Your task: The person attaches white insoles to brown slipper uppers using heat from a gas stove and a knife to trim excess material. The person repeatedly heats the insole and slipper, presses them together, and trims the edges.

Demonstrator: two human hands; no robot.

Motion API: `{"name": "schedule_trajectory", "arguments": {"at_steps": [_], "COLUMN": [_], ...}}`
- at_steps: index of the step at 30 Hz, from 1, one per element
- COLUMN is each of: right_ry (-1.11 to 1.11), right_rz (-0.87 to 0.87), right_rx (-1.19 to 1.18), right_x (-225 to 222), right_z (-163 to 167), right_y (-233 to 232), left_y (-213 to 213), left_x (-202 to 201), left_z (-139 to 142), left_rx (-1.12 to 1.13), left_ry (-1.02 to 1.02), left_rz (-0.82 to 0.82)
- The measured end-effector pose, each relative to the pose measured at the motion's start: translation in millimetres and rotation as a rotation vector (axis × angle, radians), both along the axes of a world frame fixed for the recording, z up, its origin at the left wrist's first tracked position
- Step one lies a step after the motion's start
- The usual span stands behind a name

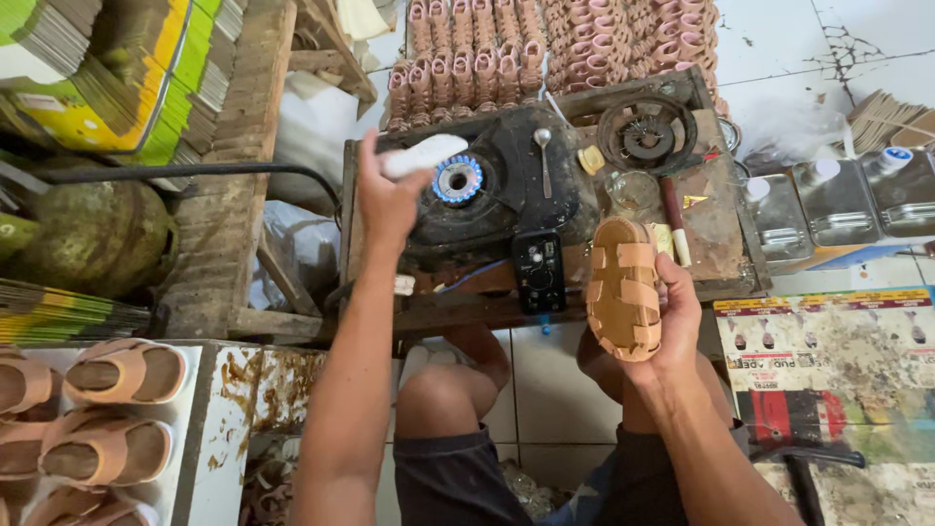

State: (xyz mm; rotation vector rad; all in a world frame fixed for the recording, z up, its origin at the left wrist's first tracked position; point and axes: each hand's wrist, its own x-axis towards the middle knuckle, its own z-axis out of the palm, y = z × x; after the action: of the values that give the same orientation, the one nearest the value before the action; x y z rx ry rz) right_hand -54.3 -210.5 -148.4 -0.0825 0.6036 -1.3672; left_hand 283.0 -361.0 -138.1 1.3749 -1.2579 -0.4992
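Our left hand (385, 200) pinches a white, flat, sole-shaped piece (422, 156) and holds it just beside the blue ring of flame on the blackened gas burner (458, 179), upper middle of the frame. Our right hand (672, 317) cups a tan strapped sandal upper (624, 288), straps facing us, right of centre and above the bench (716, 209) edge.

As we judge it, the white piece is being warmed and is not yet joined to the upper. Finished-looking tan sandals (122, 372) sit in rows at lower left, and many pink sandal parts (545, 44) are stacked along the top, so much work is done and much remains.

At upper left lean stacks of flat green and yellow cartons (117, 68). At right stand three clear rectangular bottles (838, 195), and below them lies a stained printed sheet (828, 341) with red and yellow bands.
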Motion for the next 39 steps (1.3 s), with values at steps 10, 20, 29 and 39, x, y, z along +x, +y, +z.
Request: {"name": "schedule_trajectory", "arguments": {"at_steps": [10, 20, 29, 39], "right_ry": [-0.011, 0.730, 1.848, 2.387], "right_rz": [0.046, 0.339, 0.047, 0.630], "right_rx": [-0.050, -0.249, -1.150, -1.039], "right_x": [5, 61, 255, 253], "right_z": [5, 39, 39, 33], "right_y": [2, -89, -266, -259], "left_y": [20, 101, 216, 203], "left_x": [-8, -8, -72, -54], "left_z": [9, 11, -9, -37], "left_rx": [0.198, 0.101, 0.507, 0.484], "left_ry": [0.656, 0.521, 1.482, 1.481], "left_rz": [-0.072, -0.249, -0.524, -0.546]}}
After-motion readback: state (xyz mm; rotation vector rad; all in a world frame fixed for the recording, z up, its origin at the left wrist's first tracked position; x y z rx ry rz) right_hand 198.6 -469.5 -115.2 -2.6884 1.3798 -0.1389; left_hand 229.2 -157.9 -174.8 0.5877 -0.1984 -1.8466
